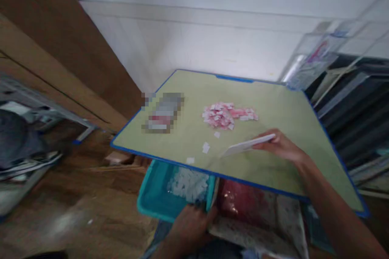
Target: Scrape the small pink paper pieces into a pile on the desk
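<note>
- Head view, work surface: a green board with a blue rim [170, 161] lies tilted across the frame, its near edge overhanging the things below. The overhang lets whatever is pushed off the edge fall straight down.
- Head view, right hand: the right hand [281, 145] is closed around one end of a thin white card [247, 145], held flat and low over the board with its free end pointing left. Held on edge like this, the card serves as a scraper, broad enough to move many small pieces at once.
- Head view, loose pieces: a heap of pink and white paper bits [227, 114] sits near the middle of the board, beyond the card. A few stray white bits [206, 147] lie between the heap and the near edge, just left of the card's tip.
- Head view, left hand: the left hand [191, 226] grips the near wall of a teal bin [152, 198] under the board's edge. The grip steadies the bin directly below the overhang. White bits in the bin [188, 184] already form a small pile.
- Head view, surroundings: a pixelated object [164, 112] rests on the board's left part, well apart from the heap. A reddish bag [243, 202] lies beside the bin; its contents cannot be made out.
</note>
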Action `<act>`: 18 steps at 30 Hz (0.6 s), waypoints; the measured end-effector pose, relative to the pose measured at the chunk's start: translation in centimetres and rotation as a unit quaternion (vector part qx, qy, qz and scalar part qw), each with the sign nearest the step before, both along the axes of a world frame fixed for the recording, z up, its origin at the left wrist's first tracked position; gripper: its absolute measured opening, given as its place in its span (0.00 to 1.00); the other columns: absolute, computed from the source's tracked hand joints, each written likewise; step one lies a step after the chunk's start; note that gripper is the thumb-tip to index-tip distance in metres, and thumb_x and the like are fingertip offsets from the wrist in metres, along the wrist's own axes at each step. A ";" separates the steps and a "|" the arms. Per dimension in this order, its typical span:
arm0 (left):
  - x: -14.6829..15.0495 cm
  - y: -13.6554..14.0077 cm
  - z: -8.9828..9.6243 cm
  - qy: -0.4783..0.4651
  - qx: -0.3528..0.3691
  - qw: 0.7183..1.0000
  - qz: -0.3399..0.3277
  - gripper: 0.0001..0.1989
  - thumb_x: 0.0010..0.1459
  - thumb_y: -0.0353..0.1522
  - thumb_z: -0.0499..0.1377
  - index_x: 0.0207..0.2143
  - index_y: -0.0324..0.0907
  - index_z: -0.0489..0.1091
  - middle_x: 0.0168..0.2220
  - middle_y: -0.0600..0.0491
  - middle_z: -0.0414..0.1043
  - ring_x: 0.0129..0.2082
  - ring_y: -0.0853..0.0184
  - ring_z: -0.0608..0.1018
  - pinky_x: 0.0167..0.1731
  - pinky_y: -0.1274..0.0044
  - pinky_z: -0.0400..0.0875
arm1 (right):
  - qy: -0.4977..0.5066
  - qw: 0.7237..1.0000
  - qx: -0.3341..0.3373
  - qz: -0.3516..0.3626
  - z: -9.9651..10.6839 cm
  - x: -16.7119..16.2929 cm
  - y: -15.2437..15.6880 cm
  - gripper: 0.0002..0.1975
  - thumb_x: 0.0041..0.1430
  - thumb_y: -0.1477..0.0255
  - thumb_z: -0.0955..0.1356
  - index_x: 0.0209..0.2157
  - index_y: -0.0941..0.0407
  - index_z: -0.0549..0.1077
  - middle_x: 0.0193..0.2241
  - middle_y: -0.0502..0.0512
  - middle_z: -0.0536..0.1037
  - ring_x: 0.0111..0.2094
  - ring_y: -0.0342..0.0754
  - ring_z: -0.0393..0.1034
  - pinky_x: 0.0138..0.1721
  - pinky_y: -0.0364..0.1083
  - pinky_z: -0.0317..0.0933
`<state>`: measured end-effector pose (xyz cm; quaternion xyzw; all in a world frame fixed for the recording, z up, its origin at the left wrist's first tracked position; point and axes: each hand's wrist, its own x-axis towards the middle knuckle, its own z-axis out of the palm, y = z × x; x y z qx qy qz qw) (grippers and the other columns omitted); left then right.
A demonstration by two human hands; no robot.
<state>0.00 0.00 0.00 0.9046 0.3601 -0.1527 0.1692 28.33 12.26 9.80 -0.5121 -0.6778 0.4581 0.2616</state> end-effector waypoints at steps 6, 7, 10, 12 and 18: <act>0.0 0.2 0.5 -0.001 -0.001 1.000 0.007 0.21 0.53 0.40 0.54 0.48 0.43 0.58 0.31 0.46 0.70 0.29 0.56 0.73 0.28 0.69 0.66 | -0.010 1.000 -0.002 0.017 0.2 0.9 -1.1 0.14 0.43 0.64 0.68 0.28 0.62 0.77 0.19 0.53 0.75 0.19 0.42 0.63 0.18 0.39 0.55; 0.1 0.2 0.5 -0.004 -0.003 1.000 0.008 0.21 0.53 0.40 0.54 0.48 0.43 0.58 0.31 0.46 0.70 0.29 0.56 0.73 0.28 0.70 0.66 | -0.014 1.000 -0.003 0.017 0.3 1.0 -1.4 0.15 0.43 0.64 0.68 0.28 0.62 0.77 0.19 0.52 0.74 0.19 0.42 0.63 0.18 0.39 0.54; 0.1 0.3 0.7 -0.010 -0.004 1.000 0.008 0.21 0.53 0.40 0.54 0.48 0.42 0.58 0.31 0.47 0.70 0.29 0.56 0.73 0.27 0.69 0.66 | -0.028 1.000 -0.005 0.008 0.6 1.2 -2.5 0.14 0.43 0.65 0.68 0.27 0.62 0.77 0.18 0.52 0.74 0.18 0.41 0.62 0.18 0.39 0.54; 0.1 0.3 0.7 -0.006 -0.004 1.000 0.007 0.21 0.53 0.40 0.53 0.48 0.42 0.58 0.31 0.46 0.70 0.29 0.55 0.73 0.27 0.69 0.66 | -0.031 0.999 -0.006 -0.006 0.7 1.3 -3.4 0.13 0.44 0.65 0.68 0.27 0.61 0.77 0.18 0.51 0.74 0.18 0.41 0.62 0.17 0.39 0.54; 0.2 0.4 0.9 -0.002 -0.005 1.000 -0.002 0.18 0.53 0.39 0.53 0.46 0.42 0.59 0.31 0.46 0.70 0.29 0.55 0.73 0.27 0.69 0.66 | -0.031 0.997 -0.023 -0.069 0.5 1.4 -5.6 0.11 0.43 0.65 0.69 0.22 0.60 0.76 0.17 0.51 0.74 0.19 0.44 0.65 0.18 0.39 0.56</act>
